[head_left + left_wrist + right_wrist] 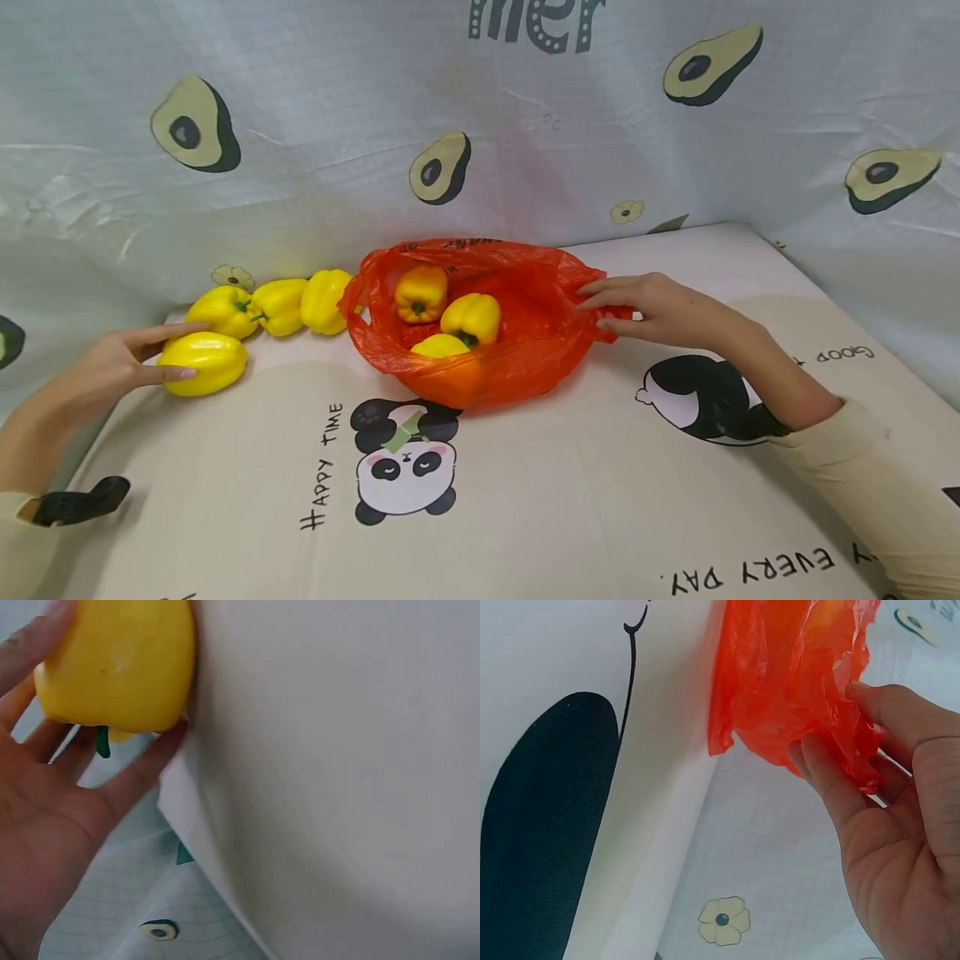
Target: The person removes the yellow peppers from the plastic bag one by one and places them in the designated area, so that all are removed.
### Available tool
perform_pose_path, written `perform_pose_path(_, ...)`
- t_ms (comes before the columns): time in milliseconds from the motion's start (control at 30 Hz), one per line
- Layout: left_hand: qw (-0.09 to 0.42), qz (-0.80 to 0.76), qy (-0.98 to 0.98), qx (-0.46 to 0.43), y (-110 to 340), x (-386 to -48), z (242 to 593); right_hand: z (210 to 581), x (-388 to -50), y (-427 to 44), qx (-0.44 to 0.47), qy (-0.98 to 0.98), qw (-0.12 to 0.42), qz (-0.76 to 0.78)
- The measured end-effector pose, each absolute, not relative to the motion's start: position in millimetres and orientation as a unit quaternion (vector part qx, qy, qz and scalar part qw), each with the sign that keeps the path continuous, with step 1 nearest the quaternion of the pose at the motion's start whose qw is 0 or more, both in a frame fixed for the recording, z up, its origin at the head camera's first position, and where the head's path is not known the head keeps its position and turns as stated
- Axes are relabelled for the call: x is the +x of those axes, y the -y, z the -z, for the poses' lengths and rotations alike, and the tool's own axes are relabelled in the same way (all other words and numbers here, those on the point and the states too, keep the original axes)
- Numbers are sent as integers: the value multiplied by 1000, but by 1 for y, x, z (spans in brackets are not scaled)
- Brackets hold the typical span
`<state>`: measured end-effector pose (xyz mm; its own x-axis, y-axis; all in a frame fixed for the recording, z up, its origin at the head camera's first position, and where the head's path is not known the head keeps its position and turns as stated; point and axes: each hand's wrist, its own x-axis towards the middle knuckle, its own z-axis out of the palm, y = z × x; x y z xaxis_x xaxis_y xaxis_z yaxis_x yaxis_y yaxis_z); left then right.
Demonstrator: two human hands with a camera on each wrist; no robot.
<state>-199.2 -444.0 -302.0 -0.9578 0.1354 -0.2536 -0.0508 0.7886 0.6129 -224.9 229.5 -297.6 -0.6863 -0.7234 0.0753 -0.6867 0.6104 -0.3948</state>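
My left hand holds a yellow bell pepper between thumb and fingers at the table's left side. In the left wrist view that pepper shows a short green stem pointing toward the palm. Mid-table, a red plastic bag lies with its mouth spread open. Inside it are yellow peppers, one partly hidden by the bag's front edge. My right hand pinches the bag's right edge; the right wrist view shows thumb and fingers around the crumpled plastic.
Three more yellow peppers stand in a row along the back, between my left hand and the bag. The white tablecloth carries panda prints and lettering. Behind it hangs a pale sheet with avocado prints.
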Motion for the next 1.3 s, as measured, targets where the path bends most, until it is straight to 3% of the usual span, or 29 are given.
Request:
perform_pose_path(267,161,-252,-953,52,436,-195,293,295,-224,-229,-384,-900,47,199)
perform_pose_path(600,113,-211,-971,26,426,-191,289,295,-223,-229,-389,-897,41,205)
perform_pose_path(800,64,-227,-970,59,425,-188,294,294,-224,-228,-395,-896,33,201)
perform_pose_path(1033,56,-254,-964,62,426,-191,299,294,-224,-227,-395,-895,33,204)
perform_pose_path(1300,-5,-230,-968,98,408,-187,281,292,-224,-228,-403,-892,28,201)
